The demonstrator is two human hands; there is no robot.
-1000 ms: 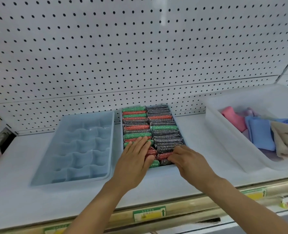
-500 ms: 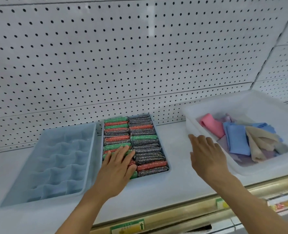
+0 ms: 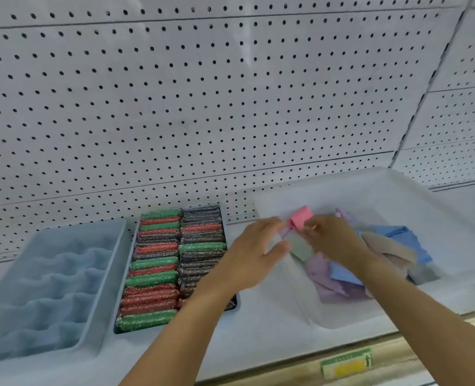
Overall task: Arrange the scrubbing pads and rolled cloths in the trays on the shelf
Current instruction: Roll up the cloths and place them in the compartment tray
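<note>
Hands met over the white tub (image 3: 264, 207) on the right of the shelf (image 3: 258, 324). The right hand (image 3: 333, 240) seemed to pinch a pink cloth (image 3: 300, 217), rolled or folded, at the tub's near-left corner, though blur hid the exact grip. The left hand (image 3: 254, 256) hovered just beside it with fingers spread and relaxed, holding nothing. Under and beyond the right hand lay a loose heap of cloths (image 3: 339, 277), lilac, blue and beige, crumpled rather than rolled. Left of the hands, the dark tray (image 3: 232, 303) stood packed with scrubbing pads (image 3: 158, 263) in two neat rows of green, red and grey, so that half of the job looked finished. Further left, the pale blue tray (image 3: 49, 285) with its scooped pockets held nothing that I could see; I judged that the cloths were meant for it, and nearly all of that work remained. The full tray of pads sat between the tub and the blue tray, so each cloth would have to be carried across it. White pegboard (image 3: 202, 93) backed the shelf, and a green and yellow label (image 3: 346, 364) was fixed on its front edge.
</note>
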